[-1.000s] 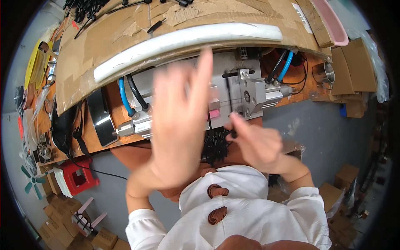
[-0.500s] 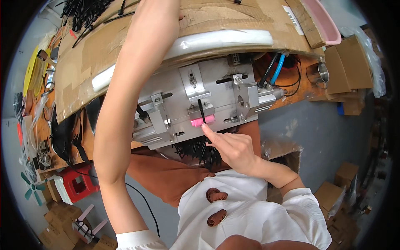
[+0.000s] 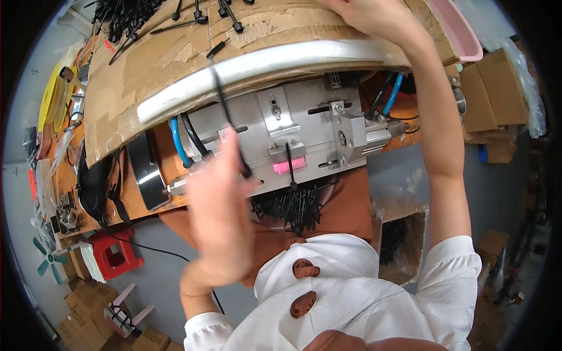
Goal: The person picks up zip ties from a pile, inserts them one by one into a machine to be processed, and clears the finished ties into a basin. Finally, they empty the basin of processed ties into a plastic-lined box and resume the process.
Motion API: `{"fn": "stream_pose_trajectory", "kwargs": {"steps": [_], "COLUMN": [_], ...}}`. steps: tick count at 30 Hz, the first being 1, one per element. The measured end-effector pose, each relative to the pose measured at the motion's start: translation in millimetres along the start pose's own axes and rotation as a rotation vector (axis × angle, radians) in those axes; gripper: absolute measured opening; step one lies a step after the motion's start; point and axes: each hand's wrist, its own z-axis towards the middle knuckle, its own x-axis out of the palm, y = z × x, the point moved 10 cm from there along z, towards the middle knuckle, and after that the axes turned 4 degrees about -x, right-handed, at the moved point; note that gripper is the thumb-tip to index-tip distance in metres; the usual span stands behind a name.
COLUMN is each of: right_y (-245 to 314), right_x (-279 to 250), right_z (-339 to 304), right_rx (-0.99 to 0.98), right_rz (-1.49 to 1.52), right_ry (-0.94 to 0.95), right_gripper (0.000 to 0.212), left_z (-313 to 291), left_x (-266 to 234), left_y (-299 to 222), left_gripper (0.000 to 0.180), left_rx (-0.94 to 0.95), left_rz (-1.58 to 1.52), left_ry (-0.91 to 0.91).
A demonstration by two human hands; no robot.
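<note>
My left hand (image 3: 219, 205), smeared by motion, is in front of the left part of the metal fixture. A long thin black plastic piece (image 3: 222, 93) with a thicker head runs up from its thumb and fingers, over the white padded edge. My right hand (image 3: 369, 17) reaches over the cardboard at the top; its fingers are partly cut off by the picture's edge. At the fixture's (image 3: 310, 131) middle, another thin black piece (image 3: 290, 164) crosses a pink roller-like block (image 3: 290, 165), with its lower end hanging past the front edge. No hand touches that one.
Several black pieces (image 3: 234, 20) lie on the padded cardboard (image 3: 170, 64), with a dense bundle (image 3: 120, 20) at far left. More black pieces (image 3: 287, 207) lie at my lap. A phone (image 3: 146, 172) lies left of the fixture. A pink tray (image 3: 462, 35) stands far right.
My left hand has come back from the far cardboard, now with a black piece. My right hand has left the pink block and reached far right over the cardboard.
</note>
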Motion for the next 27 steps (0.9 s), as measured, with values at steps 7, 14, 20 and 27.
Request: {"fn": "stream_pose_trajectory", "kwargs": {"steps": [7,14,20,27], "right_y": [-17.0,27.3,132.1,162.4], "right_x": [-19.7,-45.8,-7.5,37.5], "right_z": [-68.6,-150.4,-206.7,-207.2], "right_rx": [0.393,0.314,-0.009,-0.001], "right_rz": [1.253,1.053,0.735,0.698], "right_ry": [-0.159,-0.465,-0.225,-0.116], "right_gripper": [0.019,0.019,0.060,0.063], "left_z": [-62.3,-57.4,26.8,169.1], "left_x": [93.5,100.2,39.8,33.6], "left_y": [-24.8,-25.6,-31.3,5.3], "left_gripper": [0.067,0.069,0.056,0.012], "left_rx": [0.070,0.060,0.144,0.173], "left_rz": [0.174,0.265,0.177,0.118], "left_ry": [0.211,0.254,0.065,-0.015]}}
